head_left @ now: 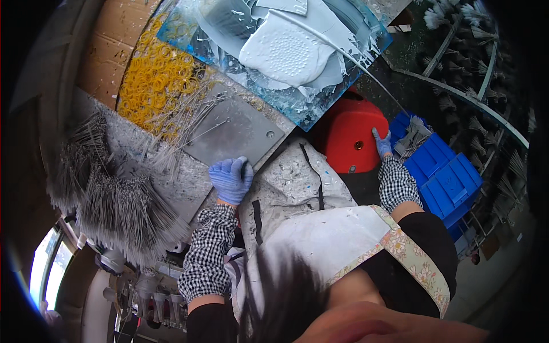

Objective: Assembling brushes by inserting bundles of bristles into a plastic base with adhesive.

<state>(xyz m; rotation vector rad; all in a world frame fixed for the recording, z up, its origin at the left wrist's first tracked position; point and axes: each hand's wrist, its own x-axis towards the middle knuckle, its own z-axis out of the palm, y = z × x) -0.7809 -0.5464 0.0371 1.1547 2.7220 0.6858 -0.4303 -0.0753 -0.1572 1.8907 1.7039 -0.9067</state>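
My left hand [230,180], in a pale blue-violet knit glove, is curled into a fist at the near corner of a flat grey metal plate [243,128]. Whatever lies inside its fingers is hidden. To the right, my gloved right hand [382,143] grips the edge of a red plastic stool [354,134], its fingers lying against the side. Thin metal wires [191,117] with small looped ends lie in a loose bunch across the plate's left part. Beyond the plate, a blue-edged board [311,108] carries a thick spread of white paste [286,51].
Yellow rings [151,80] are heaped at the back left. Dense bundles of wire-stemmed brushes [128,211] hang over the table's left side. Blue plastic bins [449,177] stand right of the stool. A metal rack [486,103] with white-tipped brushes stands farther right.
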